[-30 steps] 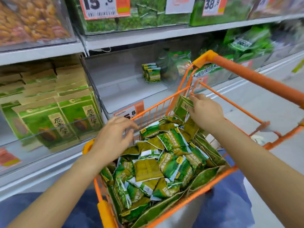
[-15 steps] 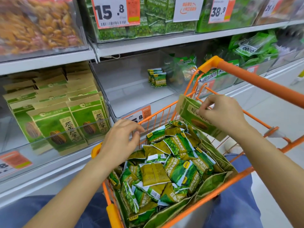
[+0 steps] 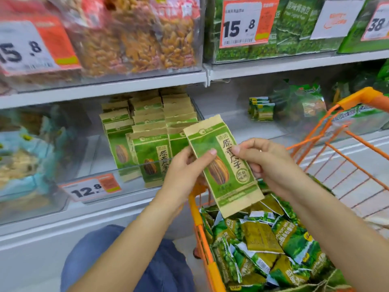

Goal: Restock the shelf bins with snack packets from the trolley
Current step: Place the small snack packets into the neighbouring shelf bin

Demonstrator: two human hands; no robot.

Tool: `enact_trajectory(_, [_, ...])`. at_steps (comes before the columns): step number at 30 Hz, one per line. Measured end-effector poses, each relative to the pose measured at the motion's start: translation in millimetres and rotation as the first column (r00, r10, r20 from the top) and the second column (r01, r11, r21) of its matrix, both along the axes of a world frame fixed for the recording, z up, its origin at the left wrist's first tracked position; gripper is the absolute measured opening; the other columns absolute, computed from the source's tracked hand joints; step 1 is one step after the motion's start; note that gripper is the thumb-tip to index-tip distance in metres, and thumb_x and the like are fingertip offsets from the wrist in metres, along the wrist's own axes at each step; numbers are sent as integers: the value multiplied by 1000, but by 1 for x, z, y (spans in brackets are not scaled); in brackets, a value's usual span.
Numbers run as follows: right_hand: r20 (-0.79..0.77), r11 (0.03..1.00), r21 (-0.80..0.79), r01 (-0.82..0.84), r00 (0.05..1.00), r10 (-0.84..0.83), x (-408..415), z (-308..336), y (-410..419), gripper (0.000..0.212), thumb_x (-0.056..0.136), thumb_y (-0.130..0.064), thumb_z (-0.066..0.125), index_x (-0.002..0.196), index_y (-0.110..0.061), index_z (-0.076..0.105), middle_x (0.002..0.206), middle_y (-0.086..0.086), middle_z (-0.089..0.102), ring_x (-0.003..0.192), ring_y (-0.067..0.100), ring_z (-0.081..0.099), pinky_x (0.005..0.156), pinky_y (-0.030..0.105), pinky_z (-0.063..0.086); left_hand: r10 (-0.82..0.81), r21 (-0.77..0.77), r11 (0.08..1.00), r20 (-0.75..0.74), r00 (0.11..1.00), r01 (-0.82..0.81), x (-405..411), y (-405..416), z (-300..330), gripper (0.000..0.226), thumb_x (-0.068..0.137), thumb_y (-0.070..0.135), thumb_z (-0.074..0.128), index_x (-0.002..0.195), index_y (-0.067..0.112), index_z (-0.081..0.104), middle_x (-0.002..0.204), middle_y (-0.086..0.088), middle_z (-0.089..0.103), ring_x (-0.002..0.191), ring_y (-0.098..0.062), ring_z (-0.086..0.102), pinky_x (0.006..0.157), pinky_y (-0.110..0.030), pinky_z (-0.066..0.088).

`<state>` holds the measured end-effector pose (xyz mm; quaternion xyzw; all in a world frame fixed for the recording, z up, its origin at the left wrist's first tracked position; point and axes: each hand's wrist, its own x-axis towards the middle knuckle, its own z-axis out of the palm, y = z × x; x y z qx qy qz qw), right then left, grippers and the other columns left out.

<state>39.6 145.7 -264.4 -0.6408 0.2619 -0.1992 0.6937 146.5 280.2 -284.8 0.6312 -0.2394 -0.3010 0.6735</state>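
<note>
While both hands hold it over the near-left corner of the trolley (image 3: 345,144), a green and tan seed packet (image 3: 223,165) stands nearly upright, its top leaning left toward the shelf. The left hand (image 3: 185,167) pinches the packet's left edge, thumb on the printed front and fingers behind. The right hand (image 3: 265,163) pinches the right edge the same way, thumb tip on the front near the lettering, fingers curled behind.

Just behind the packet, a clear bin (image 3: 130,171) on the middle shelf holds rows of matching packets (image 3: 147,148) standing upright, filling its right part; the bin's left part is bare. A price tag (image 3: 90,188) reading 12.8 hangs on its front lip.

Below the hands, the orange trolley is heaped with small green pea packets (image 3: 261,247) lying at all angles. In the next bin to the right, a few small green packets (image 3: 261,109) stand together at the back.

On the upper shelf, one bin holds golden snacks (image 3: 136,39), and to its right, dark green bags (image 3: 294,28) sit behind a 15.8 tag (image 3: 242,22). The person's blue-trousered knee (image 3: 130,258) shows at the bottom.
</note>
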Motion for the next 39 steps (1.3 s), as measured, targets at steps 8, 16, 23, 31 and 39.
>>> enact_trajectory(8, [79, 827, -551, 109, 994, -78, 69, -10, 37, 7, 94, -22, 59, 90, -28, 61, 89, -13, 67, 79, -2, 57, 67, 13, 40, 380, -57, 914, -237, 894, -403, 75, 94, 24, 19, 94, 25, 53, 91, 15, 69, 82, -6, 74, 67, -19, 70, 56, -32, 58])
enact_trajectory(16, [26, 635, -743, 211, 957, -288, 107, -39, 26, 58, 96, -45, 30, 144, -13, 36, 145, 9, 41, 133, 25, 38, 107, 40, 31, 539, 174, 839, -142, 830, -515, 194, 104, 11, 15, 97, 20, 52, 84, 17, 60, 63, 2, 69, 57, -10, 64, 54, -24, 51])
enact_trajectory(23, [-15, 580, -792, 191, 944, -331, 109, -54, 23, 60, 97, -49, 28, 145, -13, 35, 143, 10, 45, 131, 27, 42, 103, 41, 35, 408, 491, 793, 10, 913, -360, 210, 74, -15, 22, 82, 0, 68, 103, 5, 63, 106, -10, 64, 91, -22, 60, 82, -37, 51])
enact_trajectory(31, [-15, 569, -803, 178, 948, -318, 107, -58, 20, 50, 101, -39, 35, 145, -16, 35, 142, 9, 47, 128, 28, 43, 99, 40, 37, 158, 607, 792, -99, 983, -66, 215, 71, -17, 48, 60, 12, 82, 105, 10, 65, 106, -4, 68, 105, -21, 57, 101, -38, 40])
enact_trajectory(39, [10, 572, -796, 196, 950, -311, 109, -62, 19, 58, 95, -50, 26, 143, -19, 38, 136, 5, 53, 123, 24, 49, 94, 42, 43, 28, 528, 847, -162, 986, 62, 228, 62, -22, 46, 52, 8, 78, 96, 11, 65, 88, 0, 74, 97, -19, 63, 102, -36, 41])
